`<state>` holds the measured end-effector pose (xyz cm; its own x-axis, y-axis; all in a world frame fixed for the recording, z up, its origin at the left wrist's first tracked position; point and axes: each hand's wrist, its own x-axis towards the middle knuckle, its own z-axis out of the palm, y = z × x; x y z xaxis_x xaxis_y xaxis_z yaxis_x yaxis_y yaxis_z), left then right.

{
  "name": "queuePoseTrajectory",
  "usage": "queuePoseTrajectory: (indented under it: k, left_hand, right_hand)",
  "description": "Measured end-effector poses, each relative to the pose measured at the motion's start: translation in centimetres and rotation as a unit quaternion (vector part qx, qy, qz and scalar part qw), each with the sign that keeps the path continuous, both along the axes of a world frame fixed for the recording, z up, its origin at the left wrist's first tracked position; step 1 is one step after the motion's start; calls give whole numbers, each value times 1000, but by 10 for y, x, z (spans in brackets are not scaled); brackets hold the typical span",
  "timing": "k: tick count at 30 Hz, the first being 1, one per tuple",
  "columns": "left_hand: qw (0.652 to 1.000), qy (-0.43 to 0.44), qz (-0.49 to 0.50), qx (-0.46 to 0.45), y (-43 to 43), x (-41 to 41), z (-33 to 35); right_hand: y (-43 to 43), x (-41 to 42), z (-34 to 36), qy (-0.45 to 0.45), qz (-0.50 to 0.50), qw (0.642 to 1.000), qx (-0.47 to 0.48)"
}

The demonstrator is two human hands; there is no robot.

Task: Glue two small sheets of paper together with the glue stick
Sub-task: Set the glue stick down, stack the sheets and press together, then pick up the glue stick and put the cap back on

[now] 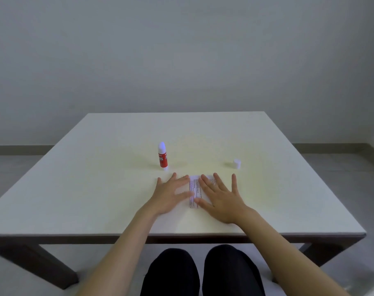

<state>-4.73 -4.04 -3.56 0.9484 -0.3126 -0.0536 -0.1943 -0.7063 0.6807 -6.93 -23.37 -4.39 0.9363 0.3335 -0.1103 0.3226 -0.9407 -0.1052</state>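
Our knees sit under the white table. We press our left hand and right hand, both spread flat, on the printed paper. Behind stands the uncapped glue stick; its cap lies well right.

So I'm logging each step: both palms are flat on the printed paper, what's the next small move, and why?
Probably lift the right hand and fetch the white cap. Both hands, the left hand too, already press the paper flat, while the glue stick stands uncapped.
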Motion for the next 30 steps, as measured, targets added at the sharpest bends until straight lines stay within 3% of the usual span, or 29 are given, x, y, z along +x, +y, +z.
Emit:
queuePoseTrajectory:
  k: [2,4,5,9,11,14,17,20,23,25,28,29,30]
  left_hand:
    - [965,-87,179,-169,4,-1,2]
    - [904,-160,323,-228,10,5,8]
    - [890,-163,355,-234,13,11,11]
    - [905,-86,371,-190,9,41,16]
    - [912,-111,358,-164,1,50,15]
    - [904,-144,348,-201,-8,53,16]
    - [891,-78,307,-325,-12,46,26]
    - [833,49,143,-532,-22,28,44]
    - [841,50,49,-537,-27,13,55]
    - [849,46,29,-526,-26,5,62]
    - [845,37,27,-533,-21,-3,71]
    - [846,24,31,-532,-21,-5,74]
    - [848,11,36,-529,-21,-7,76]
  right_hand:
    - [-1,3,-1,2,4,1000,1]
    - [0,3,0,0,2,1000,21]
    - [1,3,1,-2,-1,999,38]
    - [7,-2,7,-32,-36,988,146]
    - [9,-4,13,-45,-67,975,209]
    - [12,-7,22,-63,-89,939,326]
    - [16,-7,30,-28,-124,874,469]
    - [24,1,41,55,-218,784,579]
    - [25,5,55,213,-240,657,682]
    - [24,2,61,281,-212,593,724]
    - [25,-8,68,312,-158,528,774]
    - [26,-11,69,290,-141,520,791]
    - [29,-14,69,238,-125,542,796]
